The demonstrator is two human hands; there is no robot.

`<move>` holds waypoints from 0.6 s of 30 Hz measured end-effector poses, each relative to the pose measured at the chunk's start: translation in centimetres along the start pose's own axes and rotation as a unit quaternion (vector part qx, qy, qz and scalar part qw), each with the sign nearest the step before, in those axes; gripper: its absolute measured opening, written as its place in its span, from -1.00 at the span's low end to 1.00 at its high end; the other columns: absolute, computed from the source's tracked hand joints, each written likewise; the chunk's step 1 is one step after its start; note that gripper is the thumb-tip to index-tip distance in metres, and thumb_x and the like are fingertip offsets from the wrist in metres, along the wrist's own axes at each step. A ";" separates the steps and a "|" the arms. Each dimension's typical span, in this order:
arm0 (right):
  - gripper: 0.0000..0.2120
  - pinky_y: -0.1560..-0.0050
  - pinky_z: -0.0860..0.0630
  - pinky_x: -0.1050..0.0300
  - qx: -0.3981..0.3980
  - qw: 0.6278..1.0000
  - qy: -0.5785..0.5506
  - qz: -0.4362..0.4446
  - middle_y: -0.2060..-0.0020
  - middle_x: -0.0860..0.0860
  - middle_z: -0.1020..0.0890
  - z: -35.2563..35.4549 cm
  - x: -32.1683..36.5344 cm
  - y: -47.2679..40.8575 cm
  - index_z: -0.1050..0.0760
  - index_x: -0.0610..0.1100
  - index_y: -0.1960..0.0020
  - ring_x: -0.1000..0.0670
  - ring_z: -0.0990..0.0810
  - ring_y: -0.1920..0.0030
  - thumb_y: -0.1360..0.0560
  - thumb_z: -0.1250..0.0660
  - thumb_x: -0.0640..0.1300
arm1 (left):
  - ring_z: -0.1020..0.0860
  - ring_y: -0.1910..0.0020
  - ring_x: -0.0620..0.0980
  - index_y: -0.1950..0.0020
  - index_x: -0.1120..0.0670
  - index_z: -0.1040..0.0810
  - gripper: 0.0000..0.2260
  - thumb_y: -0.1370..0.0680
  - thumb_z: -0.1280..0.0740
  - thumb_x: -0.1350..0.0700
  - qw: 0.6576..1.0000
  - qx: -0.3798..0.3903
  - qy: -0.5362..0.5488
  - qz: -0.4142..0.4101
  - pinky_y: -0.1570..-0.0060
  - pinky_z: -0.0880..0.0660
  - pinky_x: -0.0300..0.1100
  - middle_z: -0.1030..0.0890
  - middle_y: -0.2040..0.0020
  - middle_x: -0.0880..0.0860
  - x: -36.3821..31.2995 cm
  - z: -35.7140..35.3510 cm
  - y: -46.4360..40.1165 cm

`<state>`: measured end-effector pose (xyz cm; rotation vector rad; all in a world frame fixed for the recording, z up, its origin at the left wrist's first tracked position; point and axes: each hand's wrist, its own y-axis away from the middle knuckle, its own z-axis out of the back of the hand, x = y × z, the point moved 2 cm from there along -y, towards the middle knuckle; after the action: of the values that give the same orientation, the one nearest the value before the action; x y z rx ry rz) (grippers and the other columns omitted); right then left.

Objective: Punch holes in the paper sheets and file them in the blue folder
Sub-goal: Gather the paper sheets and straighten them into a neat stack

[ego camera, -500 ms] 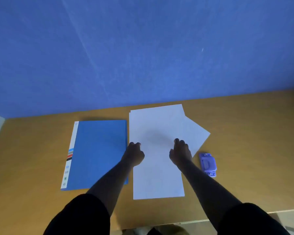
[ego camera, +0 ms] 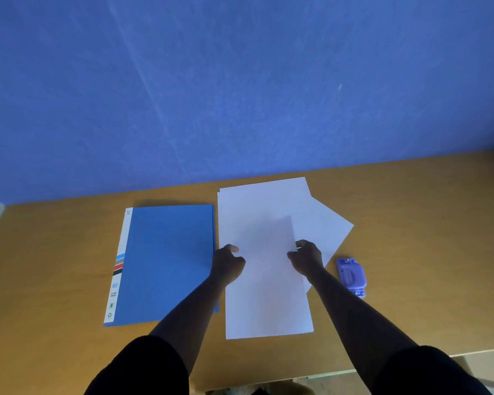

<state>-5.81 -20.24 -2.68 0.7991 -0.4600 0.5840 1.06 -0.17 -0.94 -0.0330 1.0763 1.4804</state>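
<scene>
A closed blue folder (ego camera: 166,263) with a white spine strip lies flat on the left of the wooden table. Beside it on the right is a loose pile of white paper sheets (ego camera: 263,206), with one sheet fanned out to the right (ego camera: 328,226). The top sheet (ego camera: 265,280) sits lower than the others, its far edge raised a little. My left hand (ego camera: 227,265) holds its left edge with curled fingers. My right hand (ego camera: 307,259) pinches its right edge. A small purple hole punch (ego camera: 350,276) stands on the table just right of my right hand.
The wooden table (ego camera: 425,223) backs onto a blue wall (ego camera: 240,81). The table's near edge runs at the lower right, with floor below it. My dark sleeves fill the bottom of the view.
Both hands have moved from the top of the pile out to the side edges of the top sheet. That sheet has shifted toward me and lifted slightly off the pile.
</scene>
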 end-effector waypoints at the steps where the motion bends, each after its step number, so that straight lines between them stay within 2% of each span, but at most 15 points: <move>1: -0.73 0.04 -0.49 0.14 0.006 1.000 -0.008 0.014 -0.04 -0.11 -0.68 0.2 0.0 0.1 -0.55 -0.19 -0.15 -0.13 -0.62 -0.03 -0.46 -0.29 -0.23 | -0.55 0.16 -0.08 -0.37 0.16 -0.43 -0.56 -0.48 -0.26 0.25 1.000 -0.011 0.003 0.001 0.38 -0.39 -0.36 -0.56 -0.03 0.05 0.0 0.2 0.1; 3: -0.75 0.07 -0.51 0.08 0.008 0.999 -0.022 0.038 -0.01 -0.10 -0.68 0.8 0.1 0.3 -0.52 -0.18 -0.16 -0.12 -0.62 0.04 -0.48 -0.29 -0.23 | -0.56 -0.05 0.02 -0.40 0.18 -0.38 -0.54 -0.48 -0.27 0.24 0.999 -0.036 0.011 0.004 0.24 -0.45 -0.32 -0.56 -0.17 0.12 0.2 0.8 0.3; 5: -0.77 0.14 -0.47 0.10 0.003 0.998 -0.035 0.049 -0.02 -0.10 -0.66 1.5 -0.1 0.1 -0.51 -0.18 -0.16 -0.12 -0.60 0.06 -0.50 -0.30 -0.21 | -0.50 -0.26 0.12 -0.42 0.21 -0.32 -0.50 -0.50 -0.31 0.18 0.998 -0.053 0.024 0.011 -0.03 -0.51 -0.16 -0.47 -0.34 0.18 0.3 1.2 0.4; 7: -0.78 0.23 -0.44 0.14 -0.006 0.996 -0.076 0.048 -0.03 -0.11 -0.65 1.9 -0.2 0.1 -0.50 -0.18 -0.15 -0.11 -0.59 0.10 -0.51 -0.31 -0.21 | -0.45 -0.32 0.16 -0.45 0.21 -0.26 -0.44 -0.52 -0.35 0.07 0.997 -0.058 0.051 0.021 -0.18 -0.46 -0.06 -0.43 -0.39 0.19 0.7 1.6 0.5; 10: -0.81 0.31 -0.43 0.17 0.002 0.987 -0.158 0.026 -0.01 -0.12 -0.64 2.1 -0.3 0.1 -0.50 -0.18 -0.13 -0.06 -0.56 0.17 -0.52 -0.30 -0.23 | -0.46 -0.30 0.10 -0.43 0.18 -0.32 -0.44 -0.52 -0.39 -0.01 0.992 -0.036 0.117 0.023 -0.10 -0.39 -0.16 -0.45 -0.37 0.13 0.8 2.1 0.5; 13: -0.79 0.19 -0.51 0.06 0.016 0.973 -0.230 0.002 -0.02 -0.10 -0.65 1.8 -0.2 0.0 -0.51 -0.15 -0.16 -0.12 -0.61 0.07 -0.53 -0.30 -0.21 | -0.54 -0.06 -0.01 -0.23 0.17 -0.52 -0.70 -0.52 -0.40 0.12 0.985 -0.017 0.169 -0.008 0.00 -0.45 -0.14 -0.58 -0.17 0.00 0.6 2.8 0.8; 14: -0.78 0.15 -0.52 0.04 0.021 0.968 -0.250 -0.008 -0.02 -0.09 -0.65 1.5 -0.1 -0.1 -0.51 -0.14 -0.17 -0.13 -0.63 0.04 -0.53 -0.30 -0.21 | -0.58 0.00 0.00 -0.15 0.17 -0.56 -0.77 -0.52 -0.40 0.14 0.985 -0.019 0.171 -0.018 0.03 -0.50 -0.11 -0.63 -0.13 0.03 0.8 3.0 0.7; 16: -0.76 0.15 -0.53 0.05 0.011 0.965 -0.261 -0.023 0.03 -0.06 -0.65 1.2 0.0 -0.4 -0.52 -0.12 -0.18 -0.11 -0.63 0.07 -0.52 -0.32 -0.17 | -0.62 0.07 0.08 -0.06 0.12 -0.61 -0.86 -0.51 -0.38 0.17 0.986 -0.029 0.162 -0.030 0.09 -0.55 -0.10 -0.68 0.01 0.07 1.0 3.4 0.5; 18: -0.72 0.15 -0.55 0.06 -0.027 0.977 -0.210 -0.034 0.08 -0.06 -0.66 1.2 -0.1 -0.6 -0.53 -0.12 -0.18 -0.10 -0.62 0.12 -0.49 -0.33 -0.11 | -0.62 0.11 0.07 -0.03 0.11 -0.61 -0.89 -0.52 -0.36 0.19 0.987 -0.050 0.147 -0.039 0.18 -0.53 -0.15 -0.67 0.07 0.06 1.0 3.7 0.4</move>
<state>-5.68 -21.49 -2.31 0.8860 -0.8297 0.3342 2.57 2.95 0.83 -0.3715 1.2206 1.4872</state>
